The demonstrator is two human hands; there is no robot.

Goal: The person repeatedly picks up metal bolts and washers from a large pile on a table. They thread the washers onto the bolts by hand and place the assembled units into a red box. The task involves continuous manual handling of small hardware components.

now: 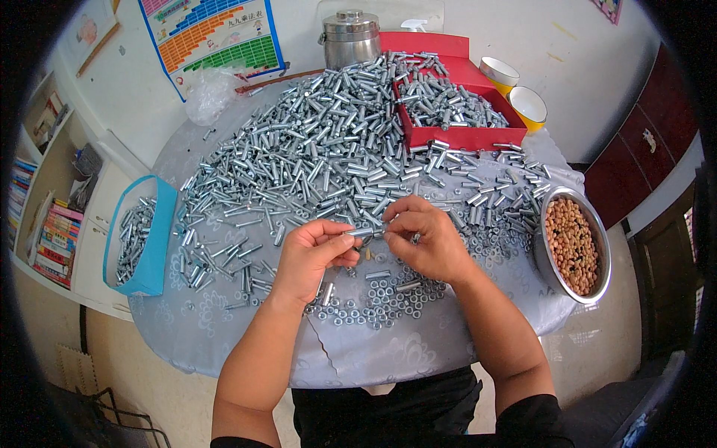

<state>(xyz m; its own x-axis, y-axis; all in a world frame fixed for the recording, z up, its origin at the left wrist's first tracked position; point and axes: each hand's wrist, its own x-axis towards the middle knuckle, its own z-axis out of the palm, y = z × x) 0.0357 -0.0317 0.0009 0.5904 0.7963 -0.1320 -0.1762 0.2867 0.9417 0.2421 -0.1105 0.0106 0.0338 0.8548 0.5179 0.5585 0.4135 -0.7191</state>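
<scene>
Between my two hands, over the middle of the table, a metal sleeve anchor (360, 232) lies roughly level. Its left end is pinched by the thumb and fingers of my left hand (316, 249). At its right end, the fingers of my right hand (423, 235) close on a small part too hidden to name. Just below my hands, loose hex nuts (382, 292) and a few metal sleeves (408, 286) lie on the grey tablecloth (252, 347). Behind them spreads a large heap of metal sleeves and bolts (319, 129).
A red box (465, 137) of metal sleeves stands at the back right, near two yellow bowls (528, 106). A steel bowl of peanuts (602, 280) sits at the right edge. A blue box (162, 235) holds more metal parts at left. A steel pot (351, 42) stands behind.
</scene>
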